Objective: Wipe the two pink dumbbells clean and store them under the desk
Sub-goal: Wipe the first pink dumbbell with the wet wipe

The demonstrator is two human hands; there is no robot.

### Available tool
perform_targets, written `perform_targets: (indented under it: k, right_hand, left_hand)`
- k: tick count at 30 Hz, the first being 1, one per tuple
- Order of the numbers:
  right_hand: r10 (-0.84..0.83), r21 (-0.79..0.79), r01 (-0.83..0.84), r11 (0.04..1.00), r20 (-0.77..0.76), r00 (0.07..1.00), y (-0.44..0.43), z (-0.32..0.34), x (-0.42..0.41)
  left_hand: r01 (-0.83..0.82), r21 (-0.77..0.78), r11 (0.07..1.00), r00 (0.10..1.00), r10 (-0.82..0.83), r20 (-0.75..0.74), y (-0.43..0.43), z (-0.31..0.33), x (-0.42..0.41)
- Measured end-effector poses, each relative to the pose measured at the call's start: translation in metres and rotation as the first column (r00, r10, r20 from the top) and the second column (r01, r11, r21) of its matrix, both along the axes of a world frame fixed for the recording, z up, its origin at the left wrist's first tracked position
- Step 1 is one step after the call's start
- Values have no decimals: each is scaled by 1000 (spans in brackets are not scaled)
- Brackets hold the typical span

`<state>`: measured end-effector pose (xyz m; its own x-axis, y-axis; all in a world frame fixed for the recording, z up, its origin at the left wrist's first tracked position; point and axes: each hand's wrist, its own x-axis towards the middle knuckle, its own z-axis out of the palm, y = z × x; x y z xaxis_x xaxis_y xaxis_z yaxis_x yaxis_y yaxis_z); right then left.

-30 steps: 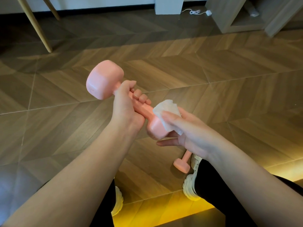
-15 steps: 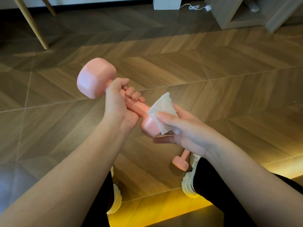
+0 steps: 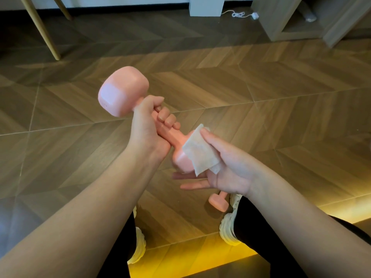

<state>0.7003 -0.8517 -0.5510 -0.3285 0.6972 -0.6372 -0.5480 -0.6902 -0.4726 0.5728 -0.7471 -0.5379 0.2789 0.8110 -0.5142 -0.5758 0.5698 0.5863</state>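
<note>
My left hand [image 3: 148,127] grips the handle of a pink dumbbell [image 3: 122,91], held tilted above the floor with one head up at the left and the other down at the right. A white wipe [image 3: 199,152] lies against that lower head, pressed there by the thumb of my right hand [image 3: 224,167], whose fingers are spread beneath the head. The second pink dumbbell [image 3: 217,201] rests on the floor beside my right shoe, mostly hidden behind my right wrist.
Wooden herringbone floor [image 3: 281,109] all around. Slanted wooden legs [image 3: 43,31] stand at the back left. A white block [image 3: 206,6] and a white cable [image 3: 239,14] lie at the back, with a grey open shelf unit [image 3: 285,23] at the back right. My shoes [image 3: 228,229] are below.
The dumbbell has turned a little in my left hand. The wipe has slid over the lower head and now lies flatter against it.
</note>
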Motion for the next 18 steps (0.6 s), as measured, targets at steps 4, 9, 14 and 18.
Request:
perform_targets:
  k: [4,9,14,18]
  right_hand:
    - [-81,84,83,993,-36,996,-3,-3,-4]
    - [-114,118,105,987,70,991,-4,-6,-9]
    - [-107,138,86,987,152,983,-5,-5,-4]
    - [-123,170,98,981,140,983,-6,-5,-5]
  left_hand:
    - [1,12,1000,1000,-1,3,1,1,0]
    - [-29,-13,1000,999,29,16,0,-1,0]
    - [-62,-49,997,997,64,41,2,0,3]
    - [-91,-86,992,993,97,70,5,2,0]
